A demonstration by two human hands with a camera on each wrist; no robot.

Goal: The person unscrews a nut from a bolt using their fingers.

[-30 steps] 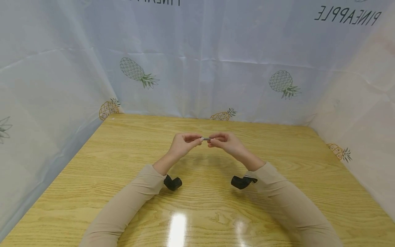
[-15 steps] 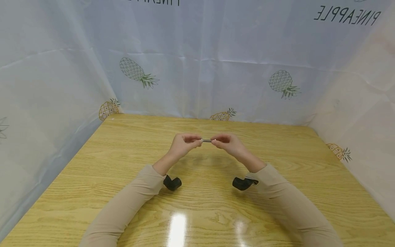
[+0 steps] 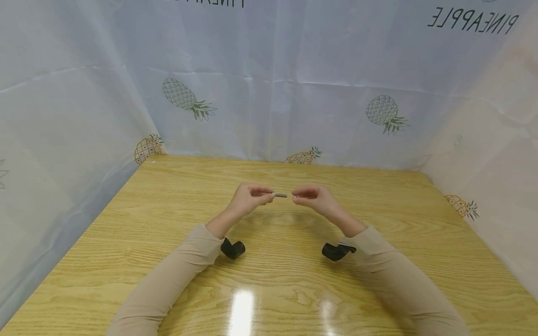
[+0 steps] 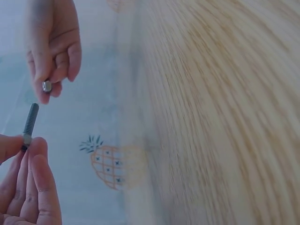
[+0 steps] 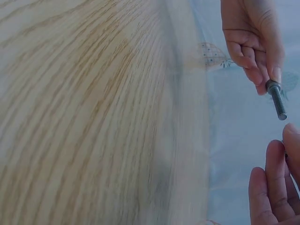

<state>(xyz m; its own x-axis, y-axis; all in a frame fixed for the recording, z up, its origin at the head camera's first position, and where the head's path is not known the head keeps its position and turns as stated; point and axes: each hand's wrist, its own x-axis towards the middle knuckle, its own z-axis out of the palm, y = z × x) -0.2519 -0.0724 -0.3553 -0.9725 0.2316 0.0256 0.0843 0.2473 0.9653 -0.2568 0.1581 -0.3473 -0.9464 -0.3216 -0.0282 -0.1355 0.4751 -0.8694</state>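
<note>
My left hand pinches a metal bolt at its head end between thumb and fingertips. The threaded shank points away from those fingers, toward my right hand. A small silver nut sits between the right thumb and fingers, seen best in the left wrist view. Bolt tip and nut are apart, with a short gap between them. In the right wrist view the bolt shows fully past its head, while the right fingers mostly hide the nut. Both hands are raised above the table.
A wood-grain table lies beneath the hands. White curtains printed with pineapples surround its back and sides. Black curved pieces stick out from under both sleeves at the wrists.
The right hand has drawn away to the right, carrying the nut off the bolt's end, so more shank shows. Both hands have sunk slightly; the left still grips the bolt.
</note>
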